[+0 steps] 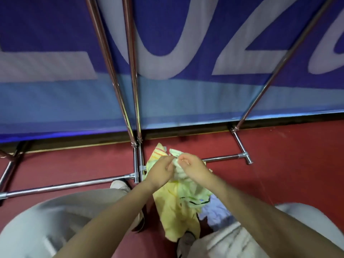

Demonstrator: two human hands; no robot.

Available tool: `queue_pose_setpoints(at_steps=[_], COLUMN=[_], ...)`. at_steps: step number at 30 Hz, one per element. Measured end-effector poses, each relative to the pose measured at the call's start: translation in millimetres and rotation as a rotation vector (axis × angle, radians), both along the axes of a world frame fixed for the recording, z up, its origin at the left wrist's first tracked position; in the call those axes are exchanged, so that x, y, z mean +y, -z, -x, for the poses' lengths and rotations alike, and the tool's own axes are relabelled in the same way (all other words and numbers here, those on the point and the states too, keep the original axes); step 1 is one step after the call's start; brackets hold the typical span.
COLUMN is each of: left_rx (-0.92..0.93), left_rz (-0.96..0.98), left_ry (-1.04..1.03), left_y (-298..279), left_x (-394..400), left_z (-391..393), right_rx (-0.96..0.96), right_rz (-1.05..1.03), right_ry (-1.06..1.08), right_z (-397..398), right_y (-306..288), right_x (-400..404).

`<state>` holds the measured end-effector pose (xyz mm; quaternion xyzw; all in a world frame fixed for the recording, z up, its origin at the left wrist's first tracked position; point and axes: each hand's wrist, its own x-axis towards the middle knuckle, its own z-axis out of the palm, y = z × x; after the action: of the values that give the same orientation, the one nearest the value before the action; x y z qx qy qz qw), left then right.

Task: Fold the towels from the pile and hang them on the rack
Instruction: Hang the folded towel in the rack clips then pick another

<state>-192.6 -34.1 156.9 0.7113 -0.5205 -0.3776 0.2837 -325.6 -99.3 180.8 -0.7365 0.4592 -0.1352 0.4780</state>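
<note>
The fingers (168,162) of the left hand (160,171) are curled in and pinch the upper edge of a pale yellow towel (176,205); just beside them, the fingers (183,161) of the right hand (193,169) are curled the same way and pinch a bunched, greenish-white part of the same cloth, so the two hands nearly meet over it. Above the fingertips a corner of the towel with thin orange and yellow stripes sticks up, and below the hands the rest of it hangs down loose and creased, showing a dark curved line of print. Under the hanging cloth, toward the person, a bit of light blue towel (216,213) peeks out; whether it lies on the floor or on the person's lap I cannot tell. Both bare forearms reach in from the near side, over legs in light grey trousers (61,216), and a shoe (120,185) shows just left of the left wrist. Beyond the fingers stands the metal rack (136,116), its shiny poles rising away and its base tubes lying on the red floor (279,170) on either side of the hands. Behind the rack hangs a blue banner (55,99) with big white letters.
</note>
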Motion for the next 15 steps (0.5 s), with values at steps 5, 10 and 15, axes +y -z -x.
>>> queue_pose_setpoints(at_steps=[5, 10, 15], left_rx=[0.015, 0.142, 0.172], left_rz=[0.177, 0.279, 0.378], left_ry=[0.034, -0.128, -0.138], left_y=[-72.2, -124.5, -134.3], left_x=[41.5, 89.1, 119.4], left_z=[14.2, 19.7, 28.2], right_rx=[-0.085, -0.04, 0.051], right_rz=[0.208, 0.344, 0.38], right_ry=[-0.052, -0.122, -0.226], right_z=[21.7, 45.4, 65.7], right_y=[-86.0, -140.8, -160.3], right_x=[29.1, 64.0, 90.7])
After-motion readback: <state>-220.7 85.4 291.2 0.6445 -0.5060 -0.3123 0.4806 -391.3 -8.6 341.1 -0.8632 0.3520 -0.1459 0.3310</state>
